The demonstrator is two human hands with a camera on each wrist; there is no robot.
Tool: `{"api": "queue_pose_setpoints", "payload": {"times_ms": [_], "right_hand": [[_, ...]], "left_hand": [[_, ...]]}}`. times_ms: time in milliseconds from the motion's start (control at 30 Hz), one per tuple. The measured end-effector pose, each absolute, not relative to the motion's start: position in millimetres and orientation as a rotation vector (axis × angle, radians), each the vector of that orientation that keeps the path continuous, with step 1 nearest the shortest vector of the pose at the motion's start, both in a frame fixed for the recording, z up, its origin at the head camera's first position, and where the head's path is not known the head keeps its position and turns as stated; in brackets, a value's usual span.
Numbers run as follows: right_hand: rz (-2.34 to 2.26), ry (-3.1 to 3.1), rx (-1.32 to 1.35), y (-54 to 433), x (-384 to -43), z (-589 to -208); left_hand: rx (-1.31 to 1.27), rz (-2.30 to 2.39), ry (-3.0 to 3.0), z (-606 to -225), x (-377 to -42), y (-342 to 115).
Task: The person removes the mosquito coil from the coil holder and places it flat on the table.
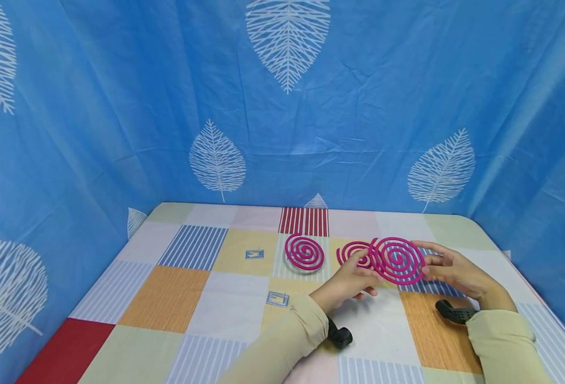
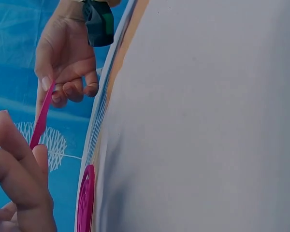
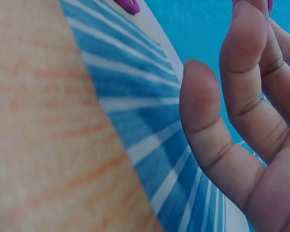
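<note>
The right hand pinches the right edge of a pink spiral coil, held up above the patchwork-covered surface, while the left hand grips its left edge between the fingers. A second coil lies just behind the left hand, partly hidden by it, and a third coil lies farther left.

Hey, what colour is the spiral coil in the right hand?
Bright magenta pink. The spiral coil in the right hand shows best in the head view.
</note>
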State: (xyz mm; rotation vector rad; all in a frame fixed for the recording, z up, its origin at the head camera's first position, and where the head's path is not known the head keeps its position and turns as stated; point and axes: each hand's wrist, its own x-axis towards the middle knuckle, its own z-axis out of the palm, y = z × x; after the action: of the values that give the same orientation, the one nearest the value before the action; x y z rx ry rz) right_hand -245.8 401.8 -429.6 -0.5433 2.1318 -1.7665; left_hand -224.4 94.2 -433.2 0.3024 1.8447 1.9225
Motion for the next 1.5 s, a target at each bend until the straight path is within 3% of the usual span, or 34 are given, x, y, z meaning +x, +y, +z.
{"api": "queue_pose_setpoints", "payload": {"times_ms": [333, 600, 1500], "right_hand": [[-1.807, 2.173, -0.329, 412, -242, -433], [-1.861, 2.108, -0.363, 419, -244, -438], [-1.611, 2.427, 0.068, 423, -236, -440]], "left_hand": [[0.264, 1.946, 1.811, -434, -226, 110], [0.211, 1.98, 1.767, -436, -230, 117], [0.125, 1.996, 1.404, -441, -245, 130]]}}
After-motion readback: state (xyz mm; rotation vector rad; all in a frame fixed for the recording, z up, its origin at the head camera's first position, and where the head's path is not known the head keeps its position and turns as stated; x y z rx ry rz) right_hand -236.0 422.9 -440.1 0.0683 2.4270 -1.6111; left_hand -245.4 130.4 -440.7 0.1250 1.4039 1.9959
